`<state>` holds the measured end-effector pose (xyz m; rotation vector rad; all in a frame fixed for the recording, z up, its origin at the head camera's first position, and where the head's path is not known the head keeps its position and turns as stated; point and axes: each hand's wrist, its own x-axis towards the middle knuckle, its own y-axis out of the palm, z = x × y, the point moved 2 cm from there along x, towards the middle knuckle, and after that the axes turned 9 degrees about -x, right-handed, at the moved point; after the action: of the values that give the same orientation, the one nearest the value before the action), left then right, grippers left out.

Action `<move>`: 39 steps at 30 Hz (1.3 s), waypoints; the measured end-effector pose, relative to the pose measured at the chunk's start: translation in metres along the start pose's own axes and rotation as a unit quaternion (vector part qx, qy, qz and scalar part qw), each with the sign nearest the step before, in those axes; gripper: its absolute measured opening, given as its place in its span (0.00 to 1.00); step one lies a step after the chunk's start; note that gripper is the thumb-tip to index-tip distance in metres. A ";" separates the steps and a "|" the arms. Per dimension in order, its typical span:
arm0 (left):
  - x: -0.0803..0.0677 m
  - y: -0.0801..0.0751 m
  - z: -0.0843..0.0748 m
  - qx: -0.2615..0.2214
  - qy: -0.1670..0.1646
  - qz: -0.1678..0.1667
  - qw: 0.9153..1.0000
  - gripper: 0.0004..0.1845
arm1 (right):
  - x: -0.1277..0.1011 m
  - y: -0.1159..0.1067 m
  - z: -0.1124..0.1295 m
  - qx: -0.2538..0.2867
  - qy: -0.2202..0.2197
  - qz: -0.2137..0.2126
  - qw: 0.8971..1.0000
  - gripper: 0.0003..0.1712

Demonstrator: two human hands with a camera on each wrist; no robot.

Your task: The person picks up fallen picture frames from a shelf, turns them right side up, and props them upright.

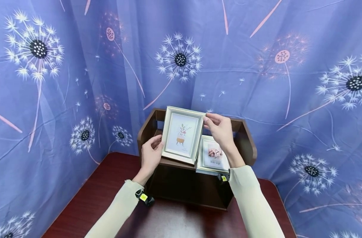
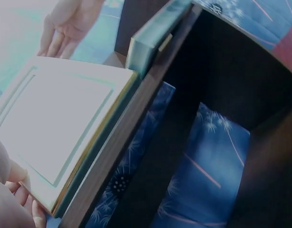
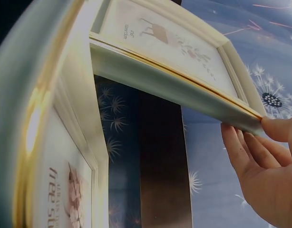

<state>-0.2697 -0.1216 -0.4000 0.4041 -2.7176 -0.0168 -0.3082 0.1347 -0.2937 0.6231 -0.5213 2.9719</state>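
at frame centre, the left hand [image 1: 151, 155] and right hand [image 1: 219, 129] are gripping opposite edges of the larger picture frame [image 1: 182, 135], tilting on the wooden shelf [image 1: 246, 138], touching a smaller frame [image 1: 214, 154].

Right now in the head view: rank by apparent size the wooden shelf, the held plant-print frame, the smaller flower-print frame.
1. Wooden shelf, clearly largest.
2. Plant-print frame, held at its sides by the left hand and right hand.
3. Flower-print frame, smallest, though partly overlapped by the other frame and the right wrist.
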 end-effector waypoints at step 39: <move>-0.017 0.004 0.005 -0.041 0.002 -0.121 0.992 0.18 | 0.014 0.021 -0.002 0.037 0.013 0.039 0.998 0.24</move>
<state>-0.2574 -0.1131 -0.4109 0.7053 -2.6373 -0.1923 -0.3249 0.1153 -0.2968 0.5819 -0.4453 3.0809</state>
